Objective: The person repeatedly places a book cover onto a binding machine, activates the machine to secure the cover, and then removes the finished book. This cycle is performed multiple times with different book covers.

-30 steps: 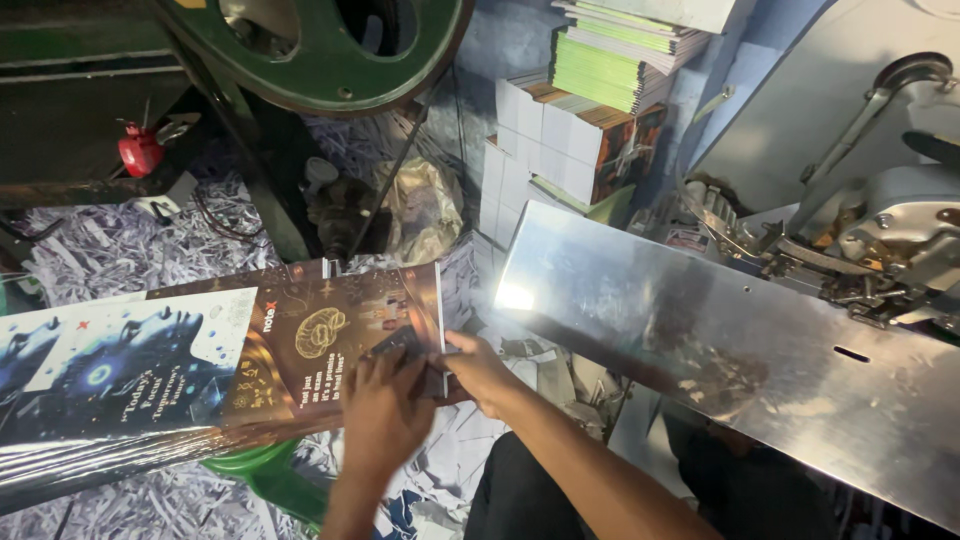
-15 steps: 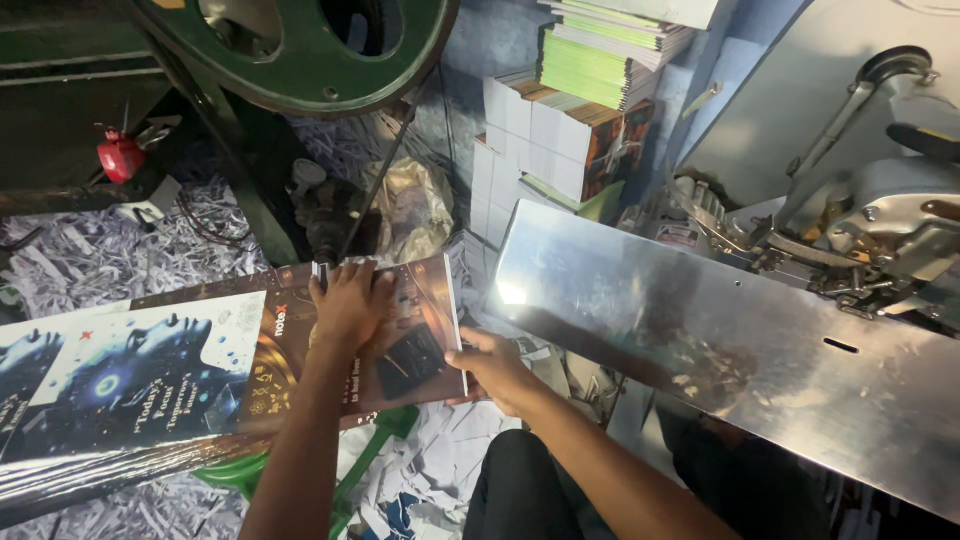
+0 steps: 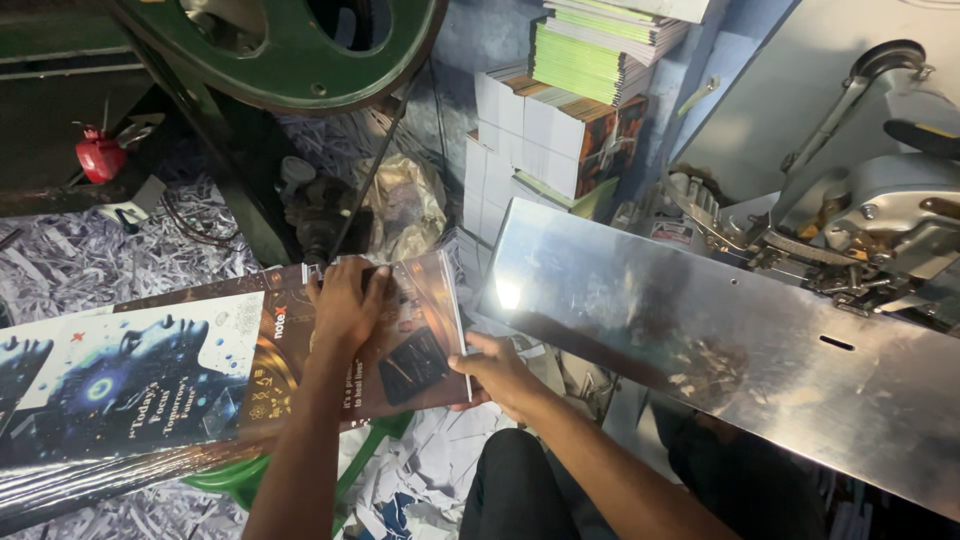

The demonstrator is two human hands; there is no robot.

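I had my left hand (image 3: 345, 300) flat on the glossy cover sheet (image 3: 390, 335), lying at nine o'clock from the steel plate (image 3: 720, 340); my right hand (image 3: 495, 372) pinched its edge. Squaring corners first seemed wise.

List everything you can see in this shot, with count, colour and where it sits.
printed cover sheets: one stack, brown and blue-white, lower left under the hands
steel plate: one, shiny silver, right of centre
flywheel: one, green, top left
stitching machine: one, grey, upper right
notebook stacks: several, white and green edged, top centre
red can: one, far left
paper shreds: many, white, floor
green stool: one, beneath the sheets
left hand: flat on the sheets
right hand: gripping the sheets' right edge
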